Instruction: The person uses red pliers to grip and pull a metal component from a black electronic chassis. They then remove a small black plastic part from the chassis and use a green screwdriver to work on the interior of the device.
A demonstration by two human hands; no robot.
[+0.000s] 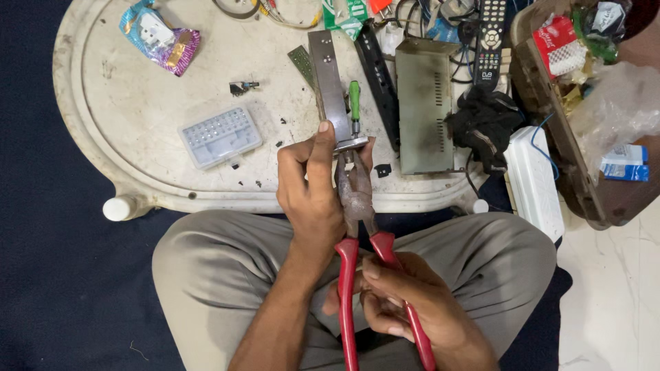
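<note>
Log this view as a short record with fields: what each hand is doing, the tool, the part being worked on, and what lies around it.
Left hand: left hand steadies the end of a grey metal strip, thumb on top
Right hand: right hand grips the red handles of the pliers
Tool: pliers' nose meets the strip's near end
Surface: white oval tray table
Nearby: green-handled screwdriver beside the strip; clear bit case to the left; grey metal box to the right; black remote control at the far edge

Red-handled pliers (357, 227), rusty jaws biting the near end of a long grey metal strip (330, 86), which angles away over the worktop (137, 103).
</note>
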